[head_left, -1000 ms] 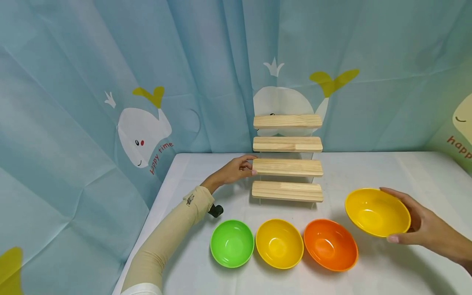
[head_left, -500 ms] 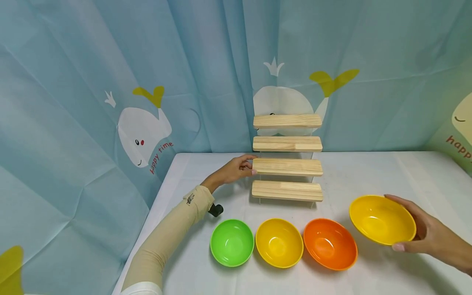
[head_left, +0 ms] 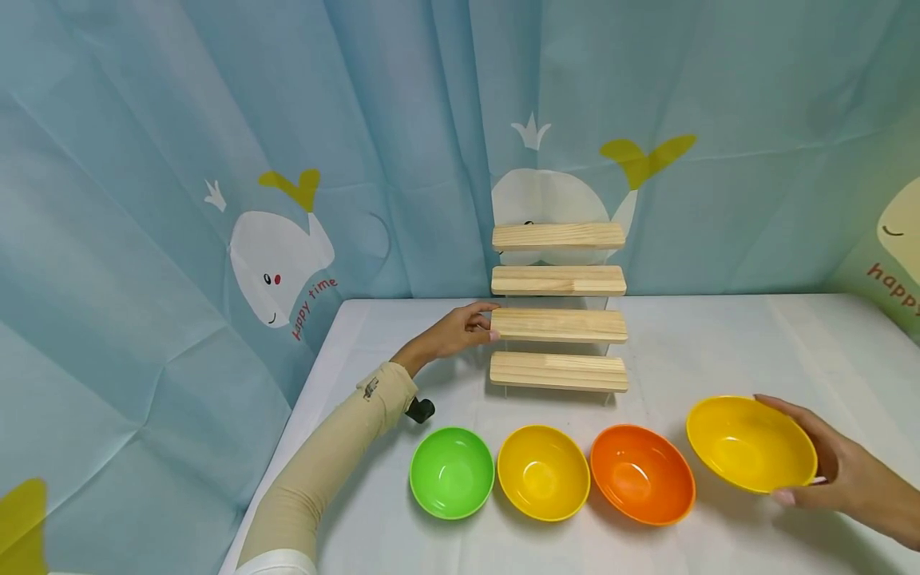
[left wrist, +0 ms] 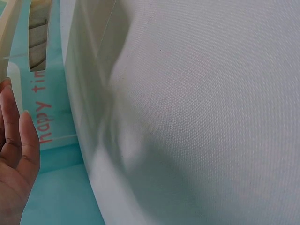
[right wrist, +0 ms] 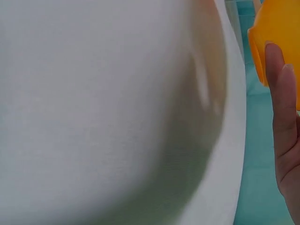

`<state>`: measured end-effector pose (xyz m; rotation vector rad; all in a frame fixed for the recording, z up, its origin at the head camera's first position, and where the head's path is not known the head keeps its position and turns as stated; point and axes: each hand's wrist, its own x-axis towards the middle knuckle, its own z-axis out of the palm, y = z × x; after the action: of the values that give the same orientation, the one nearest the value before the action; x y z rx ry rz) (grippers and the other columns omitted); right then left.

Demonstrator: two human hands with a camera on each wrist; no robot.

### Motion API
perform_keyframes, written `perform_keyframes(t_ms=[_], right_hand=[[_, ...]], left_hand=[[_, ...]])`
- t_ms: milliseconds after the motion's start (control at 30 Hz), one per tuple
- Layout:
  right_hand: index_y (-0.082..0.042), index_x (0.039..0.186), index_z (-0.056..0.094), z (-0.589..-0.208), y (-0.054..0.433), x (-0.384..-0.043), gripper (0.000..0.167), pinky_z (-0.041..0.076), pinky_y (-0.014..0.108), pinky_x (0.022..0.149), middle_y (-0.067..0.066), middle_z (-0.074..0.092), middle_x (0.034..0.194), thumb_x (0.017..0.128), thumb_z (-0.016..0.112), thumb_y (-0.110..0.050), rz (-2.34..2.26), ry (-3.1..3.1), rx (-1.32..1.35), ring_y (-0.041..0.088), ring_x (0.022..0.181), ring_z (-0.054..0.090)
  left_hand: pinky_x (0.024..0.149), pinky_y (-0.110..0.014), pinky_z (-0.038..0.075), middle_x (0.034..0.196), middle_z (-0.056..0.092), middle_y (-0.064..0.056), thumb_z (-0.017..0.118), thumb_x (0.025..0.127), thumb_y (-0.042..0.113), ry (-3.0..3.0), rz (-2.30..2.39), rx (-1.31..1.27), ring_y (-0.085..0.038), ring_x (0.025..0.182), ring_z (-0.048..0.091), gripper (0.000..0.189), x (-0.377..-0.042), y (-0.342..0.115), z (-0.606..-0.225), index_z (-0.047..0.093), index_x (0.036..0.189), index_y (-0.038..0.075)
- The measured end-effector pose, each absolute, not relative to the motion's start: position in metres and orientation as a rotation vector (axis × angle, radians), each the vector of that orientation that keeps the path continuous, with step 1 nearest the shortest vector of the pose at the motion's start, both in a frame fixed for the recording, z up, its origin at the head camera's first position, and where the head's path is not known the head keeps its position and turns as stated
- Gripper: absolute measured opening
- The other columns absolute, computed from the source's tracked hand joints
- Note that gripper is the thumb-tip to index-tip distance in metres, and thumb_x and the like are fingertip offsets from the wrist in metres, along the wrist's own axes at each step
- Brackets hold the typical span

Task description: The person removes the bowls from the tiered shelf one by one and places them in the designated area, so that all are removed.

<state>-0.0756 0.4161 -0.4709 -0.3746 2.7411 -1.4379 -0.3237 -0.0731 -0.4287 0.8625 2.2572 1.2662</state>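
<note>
My right hand [head_left: 844, 467] grips a yellow bowl [head_left: 747, 443] at its right side, thumb at the near rim and fingers round the far side. The bowl is tilted and held over the table, right of an orange bowl [head_left: 640, 474]. In the right wrist view the fingers [right wrist: 284, 98] lie along the bowl's outside [right wrist: 281, 28]. My left hand [head_left: 460, 330] holds the left end of a board on a tiered wooden shelf rack [head_left: 559, 325], index finger at the back edge and thumb at the front. The left wrist view shows some of those fingers [left wrist: 29, 145] below a board [left wrist: 38, 37].
A green bowl [head_left: 452, 473] and a second yellow bowl [head_left: 544, 473] stand in a row with the orange one, in front of the rack. A light blue curtain [head_left: 431, 160] with whale prints hangs behind the white table [head_left: 719, 335].
My right hand has moved the yellow bowl toward me and slightly right. The left hand has stayed on the rack, and the row of bowls has not moved.
</note>
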Motion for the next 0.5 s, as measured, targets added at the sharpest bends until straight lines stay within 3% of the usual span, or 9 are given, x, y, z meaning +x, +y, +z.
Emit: perform_keyframes(t_ms=[300,400,500], right_hand=[[-0.045,0.155,0.020,-0.481,0.413,-0.069,0.105,0.053,0.015,0.070,-0.048,0.027,0.127,0.081,0.080,-0.001,-1.293,2.776,-0.215,-0.016,0.097,0.045],[-0.056,0.149,0.015,-0.482,0.411,-0.067,0.103,0.052,0.016,0.069,-0.051,0.022,0.123,0.084,0.080,-0.009,-1.222,2.777,-0.156,-0.016,0.094,0.043],[-0.057,0.148,0.013,-0.483,0.411,-0.067,0.103,0.052,0.017,0.070,-0.050,0.020,0.122,0.085,0.080,-0.011,-1.212,2.766,-0.138,-0.016,0.094,0.042]], left_hand=[[0.088,-0.029,0.049,0.116,0.066,-0.015,0.061,0.102,0.019,2.253,1.274,0.860,-0.021,0.101,0.061,0.064,-0.323,-0.074,-0.430,0.032,0.156,0.004],[0.088,-0.029,0.049,0.116,0.066,-0.015,0.061,0.102,0.019,2.248,1.278,0.860,-0.026,0.103,0.062,0.063,-0.323,-0.073,-0.429,0.032,0.156,0.004],[0.088,-0.029,0.049,0.116,0.065,-0.015,0.061,0.102,0.019,2.242,1.281,0.858,-0.034,0.107,0.061,0.064,-0.323,-0.073,-0.429,0.031,0.156,0.004]])
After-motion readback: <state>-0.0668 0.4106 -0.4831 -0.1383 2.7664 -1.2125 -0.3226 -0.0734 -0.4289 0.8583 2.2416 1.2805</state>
